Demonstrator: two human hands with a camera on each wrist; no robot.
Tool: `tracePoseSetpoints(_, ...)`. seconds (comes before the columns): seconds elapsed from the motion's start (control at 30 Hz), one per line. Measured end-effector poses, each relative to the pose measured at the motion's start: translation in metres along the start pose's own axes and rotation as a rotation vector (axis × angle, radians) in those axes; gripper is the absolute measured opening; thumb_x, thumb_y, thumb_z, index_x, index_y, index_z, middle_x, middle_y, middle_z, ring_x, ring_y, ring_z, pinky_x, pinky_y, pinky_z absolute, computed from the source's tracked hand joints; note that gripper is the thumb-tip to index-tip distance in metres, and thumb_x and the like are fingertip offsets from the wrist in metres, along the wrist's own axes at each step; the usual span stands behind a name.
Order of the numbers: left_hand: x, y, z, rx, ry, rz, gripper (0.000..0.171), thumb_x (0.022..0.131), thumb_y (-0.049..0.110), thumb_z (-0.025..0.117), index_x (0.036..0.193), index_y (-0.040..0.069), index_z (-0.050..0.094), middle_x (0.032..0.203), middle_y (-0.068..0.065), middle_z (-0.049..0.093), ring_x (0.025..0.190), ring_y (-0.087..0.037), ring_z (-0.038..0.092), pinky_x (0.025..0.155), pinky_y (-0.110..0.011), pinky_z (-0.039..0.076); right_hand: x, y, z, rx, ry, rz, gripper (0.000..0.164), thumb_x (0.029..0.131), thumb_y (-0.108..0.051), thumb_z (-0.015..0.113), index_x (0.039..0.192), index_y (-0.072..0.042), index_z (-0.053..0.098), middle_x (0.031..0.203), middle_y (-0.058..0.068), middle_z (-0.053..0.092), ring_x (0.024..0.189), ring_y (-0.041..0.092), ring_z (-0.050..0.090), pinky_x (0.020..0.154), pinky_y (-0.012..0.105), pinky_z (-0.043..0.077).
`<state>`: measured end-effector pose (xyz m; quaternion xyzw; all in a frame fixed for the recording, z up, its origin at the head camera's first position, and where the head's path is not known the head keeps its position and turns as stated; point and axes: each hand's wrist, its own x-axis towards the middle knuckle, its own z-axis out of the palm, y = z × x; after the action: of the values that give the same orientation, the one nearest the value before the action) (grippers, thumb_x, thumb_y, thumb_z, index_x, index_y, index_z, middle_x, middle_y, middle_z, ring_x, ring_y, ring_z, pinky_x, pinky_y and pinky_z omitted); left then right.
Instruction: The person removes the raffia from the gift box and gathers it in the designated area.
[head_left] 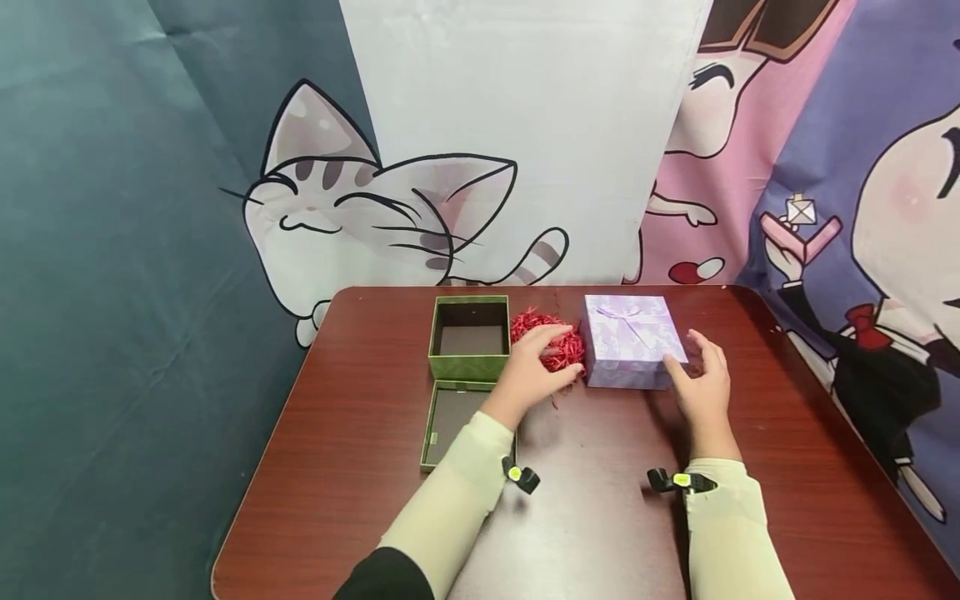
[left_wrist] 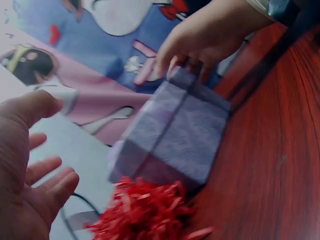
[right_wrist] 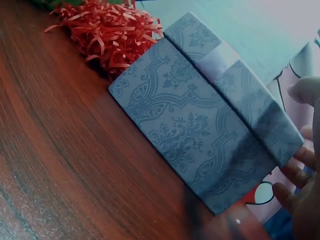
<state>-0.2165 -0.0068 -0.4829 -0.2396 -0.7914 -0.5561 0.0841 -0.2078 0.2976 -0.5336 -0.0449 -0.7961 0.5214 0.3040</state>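
A lidded lavender gift box (head_left: 630, 346) with a ribbon bow stands toward the back of the table. At its right side is my right hand (head_left: 705, 387), thumb and fingers spread near the front right corner; in the right wrist view the fingertips (right_wrist: 295, 177) are close to the lid edge, and touch is hard to tell. My left hand (head_left: 534, 371) hovers over red shredded paper (head_left: 566, 354), fingers spread, holding nothing. The paper lies in a heap against the box's left side, partly hidden by that hand in the head view.
An uncovered green box (head_left: 468, 367) with a dark interior stands left of the shredded paper. Its shallow green lid (head_left: 450, 425) lies inside-up in front, partly covered by my left forearm. Printed cloth (head_left: 540, 100) hangs behind the brown table (head_left: 330, 433).
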Motion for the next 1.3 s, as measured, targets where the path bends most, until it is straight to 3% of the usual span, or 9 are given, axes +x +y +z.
tracePoseSetpoints(0.07, 0.011, -0.002, 0.015, 0.005, -0.045, -0.100, 0.064, 0.086, 0.021, 0.086, 0.145, 0.016, 0.060, 0.144, -0.005, 0.058, 0.115, -0.030, 0.070, 0.097, -0.036, 0.059, -0.001, 0.000, 0.000, 0.046, 0.003, 0.079, 0.055, 0.088, 0.001, 0.077, 0.141, 0.001, 0.061, 0.127, 0.021, 0.063, 0.102, 0.003, 0.057, 0.087, 0.010, 0.047)
tracePoseSetpoints(0.17, 0.024, -0.004, 0.031, 0.024, -0.094, -0.216, 0.070, 0.086, 0.023, 0.086, 0.149, 0.015, 0.057, 0.143, -0.010, 0.060, 0.116, -0.028, 0.070, 0.094, -0.031, 0.059, -0.004, -0.010, -0.002, 0.133, -0.003, 0.186, 0.048, 0.091, 0.000, 0.074, 0.137, 0.010, 0.061, 0.115, 0.009, 0.069, 0.093, 0.001, 0.059, 0.081, 0.009, 0.048)
tracePoseSetpoints(0.27, 0.034, -0.006, 0.042, 0.054, -0.129, -0.288, 0.076, 0.084, 0.025, 0.088, 0.151, 0.014, 0.055, 0.138, -0.013, 0.064, 0.114, -0.025, 0.071, 0.094, -0.027, 0.058, -0.006, -0.025, -0.004, 0.189, -0.013, 0.239, 0.044, 0.092, -0.002, 0.073, 0.133, 0.013, 0.062, 0.102, -0.006, 0.069, 0.086, 0.000, 0.060, 0.075, 0.009, 0.048)
tracePoseSetpoints(0.4, 0.042, -0.008, 0.049, 0.092, -0.163, -0.351, 0.082, 0.082, 0.027, 0.090, 0.154, 0.015, 0.052, 0.132, -0.012, 0.068, 0.110, -0.020, 0.073, 0.093, -0.026, 0.058, -0.006, -0.033, -0.004, 0.249, -0.020, 0.255, 0.043, 0.092, 0.000, 0.074, 0.129, 0.017, 0.062, 0.095, -0.011, 0.069, 0.085, 0.001, 0.060, 0.073, 0.009, 0.048)
tracePoseSetpoints(0.67, 0.049, -0.020, 0.054, 0.079, -0.154, -0.352, 0.072, 0.083, 0.025, 0.089, 0.148, 0.016, 0.059, 0.122, -0.007, 0.074, 0.113, -0.017, 0.069, 0.089, -0.025, 0.057, 0.003, 0.004, 0.000, 0.315, 0.018, 0.343, 0.039, 0.092, -0.003, 0.077, 0.128, 0.010, 0.068, 0.091, -0.015, 0.072, 0.085, 0.003, 0.064, 0.075, 0.011, 0.051)
tracePoseSetpoints(0.97, 0.047, -0.023, 0.054, -0.021, -0.119, -0.367, 0.066, 0.084, 0.020, 0.087, 0.145, 0.013, 0.062, 0.122, -0.011, 0.073, 0.112, -0.020, 0.070, 0.086, -0.021, 0.058, 0.006, 0.005, -0.003, 0.370, -0.012, 0.366, 0.043, 0.090, 0.003, 0.077, 0.128, 0.017, 0.064, 0.088, -0.014, 0.074, 0.080, -0.001, 0.066, 0.071, 0.010, 0.053)
tracePoseSetpoints(1.3, 0.045, -0.021, 0.055, -0.043, -0.079, -0.381, 0.063, 0.084, 0.020, 0.088, 0.142, 0.013, 0.065, 0.125, -0.009, 0.072, 0.113, -0.020, 0.069, 0.085, -0.026, 0.060, 0.003, -0.002, -0.002, 0.415, -0.024, 0.345, 0.041, 0.089, 0.007, 0.076, 0.127, 0.018, 0.064, 0.090, -0.010, 0.075, 0.083, 0.000, 0.068, 0.074, 0.011, 0.054)
